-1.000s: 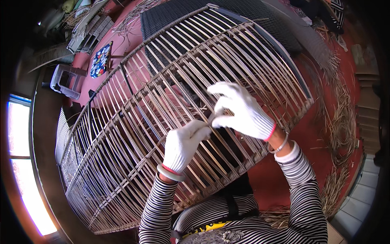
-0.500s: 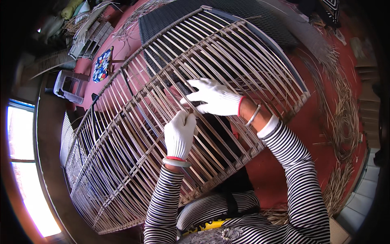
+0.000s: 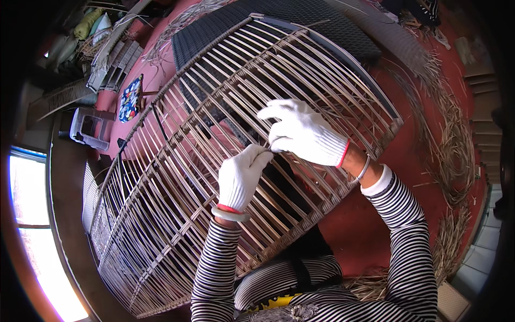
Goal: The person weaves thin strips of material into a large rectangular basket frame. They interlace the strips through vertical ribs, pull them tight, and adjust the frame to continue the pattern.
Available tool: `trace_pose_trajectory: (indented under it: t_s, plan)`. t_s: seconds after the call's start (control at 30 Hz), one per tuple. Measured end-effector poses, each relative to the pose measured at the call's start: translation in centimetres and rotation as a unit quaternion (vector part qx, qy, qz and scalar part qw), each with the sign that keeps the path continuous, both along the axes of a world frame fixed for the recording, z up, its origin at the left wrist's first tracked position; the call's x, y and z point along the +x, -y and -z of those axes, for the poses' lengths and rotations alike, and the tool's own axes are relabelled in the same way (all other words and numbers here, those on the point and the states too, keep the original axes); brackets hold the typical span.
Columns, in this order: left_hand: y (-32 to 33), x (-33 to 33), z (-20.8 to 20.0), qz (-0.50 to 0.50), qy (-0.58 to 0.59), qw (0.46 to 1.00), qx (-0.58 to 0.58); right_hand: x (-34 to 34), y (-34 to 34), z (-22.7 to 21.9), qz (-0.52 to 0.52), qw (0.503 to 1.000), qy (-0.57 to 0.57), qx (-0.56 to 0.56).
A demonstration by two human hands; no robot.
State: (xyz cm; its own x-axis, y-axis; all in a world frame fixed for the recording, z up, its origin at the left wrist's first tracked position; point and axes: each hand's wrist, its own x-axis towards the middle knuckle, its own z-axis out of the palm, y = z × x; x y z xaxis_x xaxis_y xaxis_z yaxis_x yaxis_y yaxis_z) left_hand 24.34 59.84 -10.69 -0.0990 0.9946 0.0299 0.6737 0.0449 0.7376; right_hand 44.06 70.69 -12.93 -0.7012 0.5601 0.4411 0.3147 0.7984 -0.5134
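A large curved frame [image 3: 177,220] strung with rows of brown and grey wicker strands lies tilted across my lap and in front of me. My left hand [image 3: 241,180], in a white knitted glove with a red cuff, is closed in a pinch over the middle of the strands. My right hand [image 3: 310,133], gloved the same way, bends over the frame just to the right. Its lower fingertips meet those of my left hand, while its upper fingers curl above the strands. Whatever the fingertips hold is too small to make out.
Heaps of loose strands [image 3: 456,150] lie on the red floor [image 3: 357,236] at the right. Behind the frame is a dark woven panel [image 3: 300,32]. A clear plastic bin [image 3: 91,129] and a colourful patterned stool top [image 3: 130,99] are at the left, near a bright window [image 3: 32,188].
My right hand has shifted right, and its spread fingers have curled in. My left fingertips have moved slightly right to meet it. The view has shifted a little.
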Motion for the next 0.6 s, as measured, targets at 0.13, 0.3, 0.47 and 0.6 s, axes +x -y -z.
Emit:
trace_pose_trajectory:
  t_s: [0.13, 0.3, 0.47, 0.6]
  plan:
    - [-0.8, -0.3, -0.4, -0.139, 0.207, 0.959, -0.134, -1.0, -1.8, 1.6, 0.025, 0.998, 0.063, 0.016]
    - [-2.0, -0.2, 1.0, -0.176, 0.181, 0.961, -0.115, -3.6, -0.8, 2.9, 0.093, 0.982, 0.161, 0.032]
    - [-2.3, -0.4, 1.4, -0.009, -0.044, 0.998, -0.044, -3.0, -2.8, 1.6, 0.001, 0.962, 0.262, 0.071]
    - [-1.1, -0.3, -0.3, -0.023, 0.062, 0.990, -0.124, -1.7, -2.9, -0.5, -0.030, 0.976, 0.191, 0.101]
